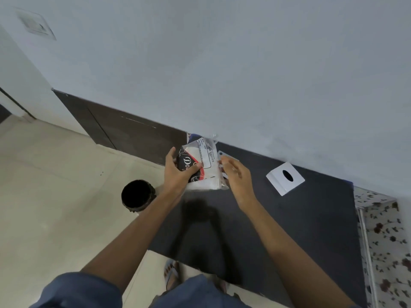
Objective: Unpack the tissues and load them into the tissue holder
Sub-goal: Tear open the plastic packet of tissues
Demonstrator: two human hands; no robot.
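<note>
Above the dark matte tabletop [289,230], largely bare (white slotted tissue-holder lid [285,178] far right), the left hand [178,174] clasps the clear plastic tissue pack [204,167]; the right hand [235,176] pinches its edge.

Pale blue wall [244,63], dark skirting [124,132], cream tiled floor [55,185], black table [289,230]

Single head-worn wide-angle view, looking steeply forward and down from standing height over the near edge of a dark table [289,230] toward the pale wall [244,74] along its far edge. The frame is tilted, with floor [55,185] at left.
</note>
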